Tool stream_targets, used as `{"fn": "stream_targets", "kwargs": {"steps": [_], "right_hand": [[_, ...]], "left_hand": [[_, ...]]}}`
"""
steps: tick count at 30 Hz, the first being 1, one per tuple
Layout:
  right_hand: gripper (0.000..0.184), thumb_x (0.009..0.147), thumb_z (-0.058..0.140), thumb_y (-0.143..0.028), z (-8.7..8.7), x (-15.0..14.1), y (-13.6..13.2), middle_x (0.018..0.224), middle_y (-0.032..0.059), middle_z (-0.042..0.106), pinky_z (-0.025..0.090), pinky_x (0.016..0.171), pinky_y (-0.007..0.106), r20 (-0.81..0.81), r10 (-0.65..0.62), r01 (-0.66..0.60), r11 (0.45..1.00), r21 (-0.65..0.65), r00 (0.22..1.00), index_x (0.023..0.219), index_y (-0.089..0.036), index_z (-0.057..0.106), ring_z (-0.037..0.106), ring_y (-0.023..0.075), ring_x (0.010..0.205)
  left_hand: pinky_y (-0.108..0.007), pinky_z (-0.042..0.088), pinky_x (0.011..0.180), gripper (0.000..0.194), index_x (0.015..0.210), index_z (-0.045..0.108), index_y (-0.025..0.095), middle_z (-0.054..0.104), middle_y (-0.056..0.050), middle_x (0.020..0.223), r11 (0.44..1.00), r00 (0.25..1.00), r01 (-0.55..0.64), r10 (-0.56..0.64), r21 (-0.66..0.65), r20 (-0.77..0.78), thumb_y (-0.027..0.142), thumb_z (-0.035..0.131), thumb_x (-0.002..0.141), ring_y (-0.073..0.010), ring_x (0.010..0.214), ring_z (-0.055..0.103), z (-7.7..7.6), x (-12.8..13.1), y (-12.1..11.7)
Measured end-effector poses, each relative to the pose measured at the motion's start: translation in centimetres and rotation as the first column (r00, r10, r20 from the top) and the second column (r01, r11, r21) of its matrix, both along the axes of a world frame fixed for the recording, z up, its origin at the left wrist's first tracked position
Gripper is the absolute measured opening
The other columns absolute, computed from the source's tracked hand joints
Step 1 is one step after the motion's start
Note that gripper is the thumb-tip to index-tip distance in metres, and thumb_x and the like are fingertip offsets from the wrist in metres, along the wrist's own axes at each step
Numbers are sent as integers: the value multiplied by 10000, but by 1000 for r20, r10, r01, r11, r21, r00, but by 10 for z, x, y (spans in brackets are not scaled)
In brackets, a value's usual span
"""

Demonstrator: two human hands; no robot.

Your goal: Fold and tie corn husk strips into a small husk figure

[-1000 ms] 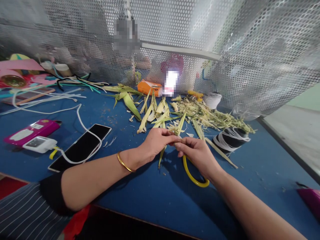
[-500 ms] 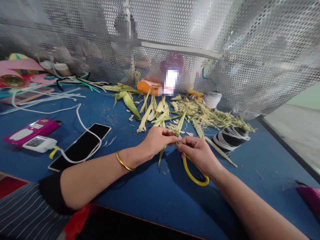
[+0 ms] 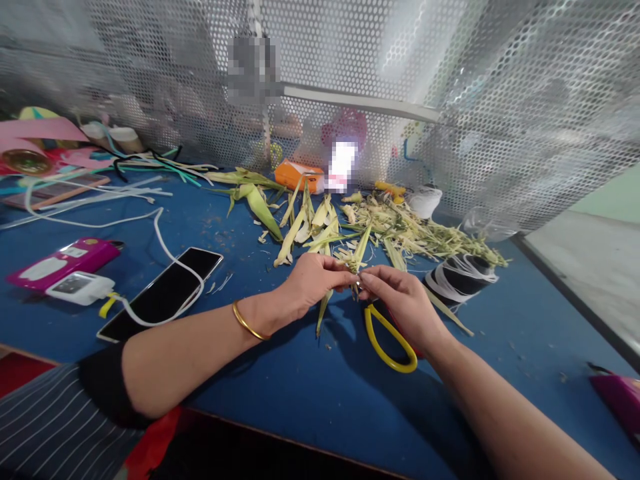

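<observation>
My left hand (image 3: 313,283), a gold bangle at its wrist, pinches a folded strip of corn husk (image 3: 362,252) between thumb and finger. Its pale green end sticks up and away from me. Fingertips of my right hand (image 3: 403,303) are closed at the near end of the same husk, close to the left fingertips; the exact grip is partly hidden. Below the right hand are scissors (image 3: 400,367) with a yellow handle loop; a red part shows behind the palm and the blades are mostly hidden. More husk strips (image 3: 293,240) lie just beyond the left hand.
A heap of shredded husk (image 3: 420,230) and a black spool with white thread (image 3: 460,277) lie at the right. At the left are a dark phone (image 3: 165,293), a white cable (image 3: 163,233) and a magenta pouch (image 3: 65,263). A perforated metal screen (image 3: 350,60) stands behind the blue table (image 3: 310,387).
My right fingers drew slightly away from the left ones, then came back with the hand turned a little. More of the scissors, including a red part, shows now. The left hand stays nearly still.
</observation>
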State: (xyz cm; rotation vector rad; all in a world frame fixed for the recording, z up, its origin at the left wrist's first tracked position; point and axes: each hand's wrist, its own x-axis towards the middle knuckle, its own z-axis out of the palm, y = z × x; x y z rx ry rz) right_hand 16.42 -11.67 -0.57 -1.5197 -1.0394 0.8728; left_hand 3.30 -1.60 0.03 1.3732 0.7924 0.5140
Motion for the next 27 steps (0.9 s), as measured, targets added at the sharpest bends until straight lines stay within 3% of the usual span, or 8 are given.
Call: {"fn": "stream_targets", "kwargs": {"steps": [3, 8, 15, 22, 24, 27], "right_hand": [[347, 709, 739, -480, 1, -2, 1, 740, 27, 673, 462, 668, 295, -81, -25, 27, 999, 33, 996, 850, -168, 685, 602, 163, 705], [316, 608, 814, -421, -2, -4, 2, 678, -7, 646, 443, 622, 283, -111, -26, 29, 999, 28, 993, 734, -185, 646, 571, 139, 634], [314, 715, 713, -450, -8, -2, 2, 575, -32, 528, 323, 540, 262, 14, -17, 16, 1000, 3, 1000, 633, -182, 572, 425, 104, 553], [345, 691, 729, -468, -9, -3, 3, 542, -20, 549, 362, 597, 281, -140, 16, -17, 1000, -6, 990, 575, -185, 572, 458, 113, 550], [348, 688, 737, -467, -7, -3, 3, 540, -22, 543, 356, 592, 278, -141, 1, -2, 1000, -8, 990, 570, -184, 573, 456, 112, 550], [347, 688, 748, -467, -5, -2, 2, 562, -20, 547, 348, 584, 269, -156, -39, 40, 999, 5, 987, 592, -177, 583, 453, 109, 564]], "left_hand": [[-233, 361, 545, 153, 535, 621, 141, 535, 38, 496, 998, 999, 25, -22, 60, -49, 153, 729, 643, -70, 510, 448, 0, -1, -2], [-237, 334, 525, 185, 542, 606, 144, 527, 41, 520, 987, 994, 84, -74, 138, -80, 243, 741, 620, -74, 514, 428, -14, -1, -3], [-231, 268, 472, 231, 506, 581, 159, 488, 55, 490, 920, 983, 138, -82, 366, -164, 295, 719, 632, -69, 487, 391, -14, -2, -4], [-246, 355, 533, 149, 579, 683, 171, 637, -1, 558, 742, 971, 179, -27, 646, -238, 257, 654, 696, -116, 561, 544, -11, -3, -6], [-250, 377, 548, 146, 611, 706, 174, 672, -12, 600, 758, 975, 164, -28, 632, -220, 277, 663, 705, -125, 586, 573, -12, -3, -6], [-251, 426, 581, 165, 691, 740, 169, 715, -30, 674, 860, 984, 156, -94, 486, -149, 329, 701, 699, -144, 643, 618, -13, -3, -4]]}}
